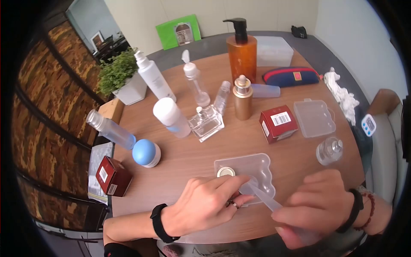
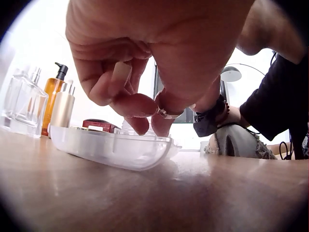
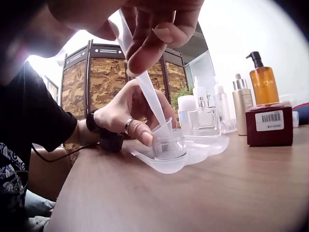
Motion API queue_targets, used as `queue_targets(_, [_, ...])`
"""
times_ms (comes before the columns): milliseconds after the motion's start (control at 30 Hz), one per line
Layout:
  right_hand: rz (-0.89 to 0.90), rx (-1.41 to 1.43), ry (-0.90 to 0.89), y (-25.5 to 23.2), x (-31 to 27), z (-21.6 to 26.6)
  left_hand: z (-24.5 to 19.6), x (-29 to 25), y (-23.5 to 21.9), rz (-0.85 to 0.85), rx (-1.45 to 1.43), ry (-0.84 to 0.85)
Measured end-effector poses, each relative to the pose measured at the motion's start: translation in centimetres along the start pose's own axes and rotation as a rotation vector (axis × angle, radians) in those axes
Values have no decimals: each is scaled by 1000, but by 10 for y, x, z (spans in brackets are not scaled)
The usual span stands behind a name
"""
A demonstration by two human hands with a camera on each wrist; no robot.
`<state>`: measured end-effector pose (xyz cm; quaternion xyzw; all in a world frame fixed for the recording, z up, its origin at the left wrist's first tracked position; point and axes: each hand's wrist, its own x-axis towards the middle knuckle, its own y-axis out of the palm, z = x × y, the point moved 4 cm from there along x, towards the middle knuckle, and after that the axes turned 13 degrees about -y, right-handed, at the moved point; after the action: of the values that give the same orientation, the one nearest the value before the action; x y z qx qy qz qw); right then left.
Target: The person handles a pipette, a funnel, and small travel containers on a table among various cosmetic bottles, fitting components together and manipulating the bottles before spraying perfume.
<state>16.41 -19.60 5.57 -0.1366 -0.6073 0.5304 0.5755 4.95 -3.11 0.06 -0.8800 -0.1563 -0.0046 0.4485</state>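
Note:
My left hand (image 1: 205, 201) pinches a small clear jar (image 3: 169, 147), fingers and thumb at its upper edge. That jar stands in a shallow translucent tray (image 1: 267, 165) with a wavy side. My right hand (image 1: 317, 201) grips a long, translucent plastic stick (image 3: 150, 96), its lower end slanting down into the jar's mouth. A small round lid with a gold-coloured rim (image 1: 226, 172) lies in the tray beside the left fingertips. Most of the jar is hidden behind the left hand in the head view.
Right of the tray stand a clear round bottle (image 1: 329, 152), a clear case (image 1: 314, 120) and a red box (image 1: 278, 124). Behind are a perfume bottle (image 1: 207, 124), a gold dropper bottle (image 1: 243, 100) and an amber pump bottle (image 1: 242, 55). A blue-capped jar (image 1: 146, 153) is left.

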Motion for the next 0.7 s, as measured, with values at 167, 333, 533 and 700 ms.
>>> queue_targets(167, [-24, 35, -30, -15, -5, -5, 4, 0, 1, -25, -1, 62])
queue_targets(333, [-30, 33, 60, -19, 0, 2, 5, 0, -2, -7, 3, 66])
queue_targets(533, [35, 116, 86, -3, -1, -7, 2, 2, -2, -74, -22, 69])
queue_targets(700, [83, 81, 164, -1, 1, -8, 0, 0, 2, -52, 58, 107])
